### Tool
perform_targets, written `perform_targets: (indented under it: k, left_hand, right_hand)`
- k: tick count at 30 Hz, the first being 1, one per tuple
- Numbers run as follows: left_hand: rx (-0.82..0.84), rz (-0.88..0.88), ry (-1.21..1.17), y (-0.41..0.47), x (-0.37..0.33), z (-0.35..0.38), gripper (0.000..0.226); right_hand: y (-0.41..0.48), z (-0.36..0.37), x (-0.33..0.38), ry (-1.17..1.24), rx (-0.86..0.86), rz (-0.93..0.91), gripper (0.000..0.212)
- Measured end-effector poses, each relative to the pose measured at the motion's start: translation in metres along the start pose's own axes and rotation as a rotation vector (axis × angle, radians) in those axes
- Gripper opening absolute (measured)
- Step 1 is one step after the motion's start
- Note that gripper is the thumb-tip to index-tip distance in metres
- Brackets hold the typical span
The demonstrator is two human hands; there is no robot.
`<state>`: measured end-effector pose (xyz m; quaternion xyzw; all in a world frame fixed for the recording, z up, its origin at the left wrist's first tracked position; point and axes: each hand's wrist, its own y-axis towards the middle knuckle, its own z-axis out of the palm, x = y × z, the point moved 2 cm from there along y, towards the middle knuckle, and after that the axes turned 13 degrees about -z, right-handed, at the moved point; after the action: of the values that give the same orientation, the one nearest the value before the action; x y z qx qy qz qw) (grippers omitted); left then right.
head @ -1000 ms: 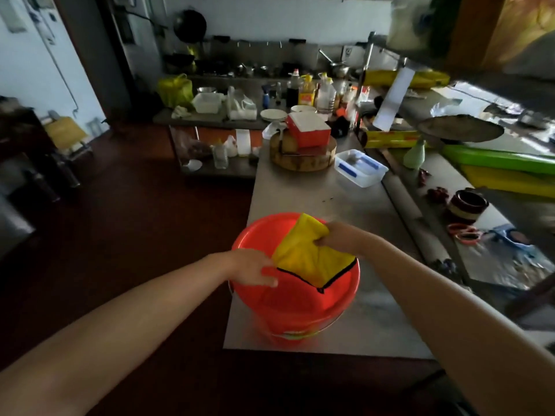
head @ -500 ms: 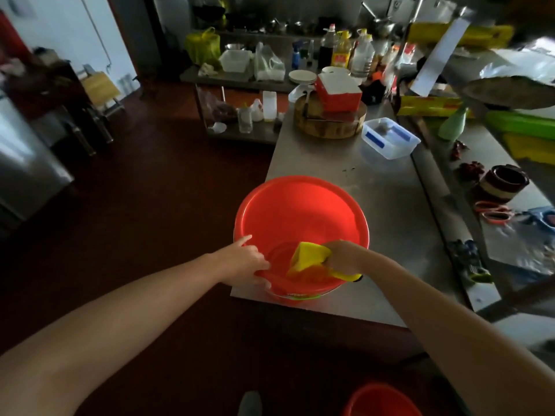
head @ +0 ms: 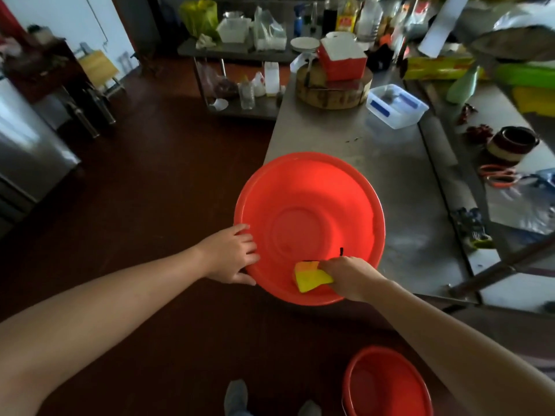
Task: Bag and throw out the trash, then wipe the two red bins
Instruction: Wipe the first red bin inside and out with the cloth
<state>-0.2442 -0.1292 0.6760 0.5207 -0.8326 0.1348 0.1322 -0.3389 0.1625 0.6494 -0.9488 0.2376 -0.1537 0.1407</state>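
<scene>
Bins, two: floor bin (head: 387, 382), and table bin (head: 309, 187) gripped by left hand (head: 231, 253); right hand (head: 350, 273) clutches one cloth (head: 309, 277).

1. Red bin (head: 309, 205) on the table: smooth, glossy plastic, with light shining off its inside.
2. Yellow cloth (head: 310, 279) in that bin: soft, matt fabric with a dark stitched edging.
3. Table (head: 390, 175): brushed metal with a dull sheen, lightly smeared.
4. Chopping block (head: 333, 93): thick wood with a rough-looking side.
5. Container (head: 396, 108): clear, smooth plastic.
6. Second red bin (head: 387, 382) on the floor: the same glossy plastic.
</scene>
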Motion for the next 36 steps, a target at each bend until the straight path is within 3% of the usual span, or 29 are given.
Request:
perform_targets:
  k: [4, 8, 13, 16, 19, 21, 24, 30, 36]
  left_hand:
    - [0.026, 0.073, 0.042, 0.002, 0.000, 0.002, 0.069]
    - [0.108, 0.175, 0.046, -0.005, -0.006, 0.007, 0.064]
    - [-0.140, 0.246, 0.085, -0.020, -0.017, 0.019, 0.059]
    - [-0.256, 0.243, 0.093, -0.025, -0.020, 0.028, 0.057]
    - [-0.290, 0.219, 0.086, -0.034, -0.025, 0.040, 0.057]
    - [-0.305, 0.205, 0.060, -0.038, -0.032, 0.045, 0.056]
    - [-0.356, 0.198, 0.009, -0.042, -0.045, 0.053, 0.052]
    - [-0.379, 0.223, 0.010, -0.056, -0.057, 0.073, 0.053]
    - [-0.389, 0.216, -0.071, -0.059, -0.066, 0.078, 0.050]
  right_hand:
    - [0.005, 0.013, 0.007, 0.026, 0.057, 0.025, 0.060]
    - [0.020, 0.027, 0.023, 0.144, 0.214, 0.075, 0.063]
    - [0.050, 0.058, 0.049, 0.302, 0.264, 0.131, 0.063]
    - [0.071, 0.070, 0.063, 0.417, 0.237, 0.181, 0.078]
    - [0.093, 0.078, 0.066, 0.617, 0.125, 0.343, 0.058]
    - [0.106, 0.080, 0.069, 0.565, 0.095, 0.448, 0.057]
    - [0.124, 0.089, 0.081, 0.342, 0.177, 0.412, 0.073]
    - [0.149, 0.113, 0.081, 0.394, 0.164, 0.297, 0.066]
    - [0.157, 0.127, 0.066, 0.378, 0.145, 0.314, 0.066]
